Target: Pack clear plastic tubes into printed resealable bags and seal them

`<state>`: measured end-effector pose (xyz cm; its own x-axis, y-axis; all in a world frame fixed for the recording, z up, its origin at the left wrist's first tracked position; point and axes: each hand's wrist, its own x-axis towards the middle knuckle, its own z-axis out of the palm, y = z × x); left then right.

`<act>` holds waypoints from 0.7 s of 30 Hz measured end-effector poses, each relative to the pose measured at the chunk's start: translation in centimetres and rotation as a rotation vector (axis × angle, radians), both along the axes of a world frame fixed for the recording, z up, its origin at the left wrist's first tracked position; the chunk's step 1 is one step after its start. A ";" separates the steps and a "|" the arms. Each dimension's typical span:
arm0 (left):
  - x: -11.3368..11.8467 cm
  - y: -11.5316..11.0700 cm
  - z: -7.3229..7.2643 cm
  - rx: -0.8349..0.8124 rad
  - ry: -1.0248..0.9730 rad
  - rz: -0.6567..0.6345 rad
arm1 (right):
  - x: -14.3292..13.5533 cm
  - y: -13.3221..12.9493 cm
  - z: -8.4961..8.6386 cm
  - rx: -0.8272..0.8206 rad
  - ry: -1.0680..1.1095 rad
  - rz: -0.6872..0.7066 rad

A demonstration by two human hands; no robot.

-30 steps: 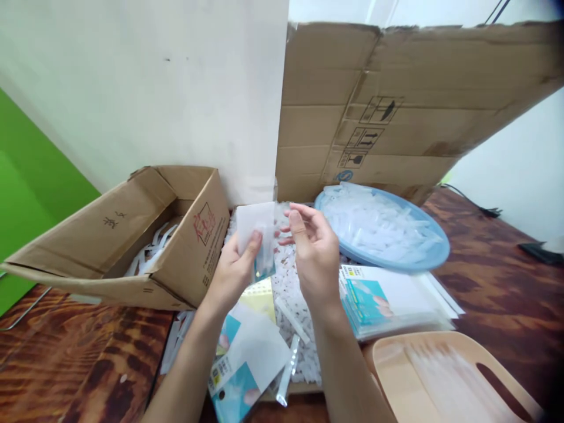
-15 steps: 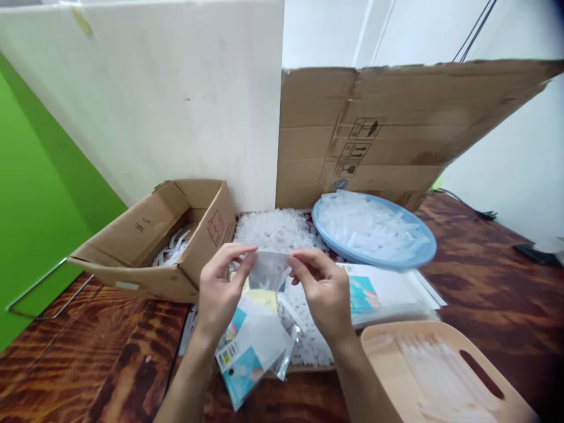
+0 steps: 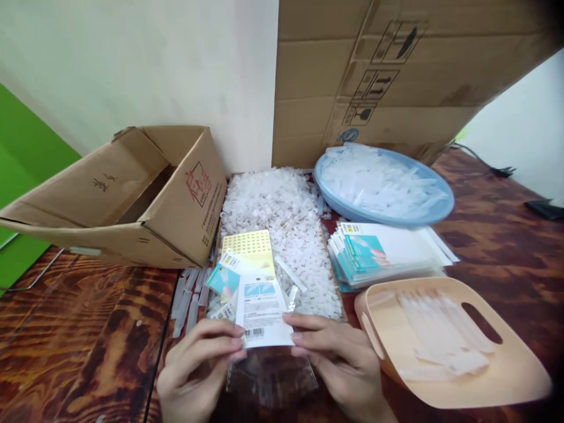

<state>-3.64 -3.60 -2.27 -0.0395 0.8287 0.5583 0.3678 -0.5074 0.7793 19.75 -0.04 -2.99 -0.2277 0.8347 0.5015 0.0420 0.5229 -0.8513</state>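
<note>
While the printed card (image 3: pixel 264 311) is sitting between the hands: it's showing just past the fingertips, with clear film (image 3: pixel 273 376) stretching back toward the person.
Left hand (image 3: pixel 198 367): nearly closed, fingertips pinching the card's near left corner.
Right hand (image 3: pixel 337 358): also nearly closed, fingers bunching along the near right edge.
Card trouble: I'm guessing it could be creasing if the two hands are pulling unevenly, or slipping sideways if one pinch is loosening.
Film trouble: looking pretty flimsy, so it could be wrinkling or tearing if a card corner is catching it.
Card looks: white and flat, two blue panels sitting side by side toward the far end, rows of print running below, barcode showing close to the left fingertips. Print's too small to read, and I can't tell if the film is wrapping the card.
Ahead of both hands: a dotted yellow sheet (image 3: pixel 249 249) is lying on a heap of small clear pieces (image 3: pixel 264 194).
Ahead of the left hand: a teal-and-white packet (image 3: pixel 221 282) is peeking out, and an open cardboard box (image 3: pixel 211 211) is standing farther off.
Beyond the right hand: a stack of packets (image 3: pixel 396 252) is lying near a blue basin (image 3: pixel 396 221).
Right of the right hand: a beige tray (image 3: pixel 520 376) is holding translucent strips (image 3: pixel 445 329).
</note>
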 end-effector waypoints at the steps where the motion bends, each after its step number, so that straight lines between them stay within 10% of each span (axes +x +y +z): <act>1: -0.2 -0.5 -0.3 -0.028 0.008 0.004 | 0.2 -0.3 -0.4 -0.020 -0.009 0.011; 8: -0.1 -3.6 -2.4 -0.432 -0.043 0.073 | 1.2 -2.2 -1.6 -0.249 -0.058 -0.004; 16: 3.8 -6.3 -3.4 -1.023 -0.649 0.314 | -0.2 -6.3 -3.4 -0.977 0.328 -0.075; 21: 3.4 -6.5 -4.6 -0.951 -0.614 0.211 | 0.3 -6.9 -4.5 -0.973 0.364 -0.067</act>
<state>-0.25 -10.07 -6.89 -0.2766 0.8488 -0.4507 -0.1981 0.4085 0.8910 20.04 -6.93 -7.47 -0.1362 0.9206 -0.3660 -0.2983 -0.3904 -0.8710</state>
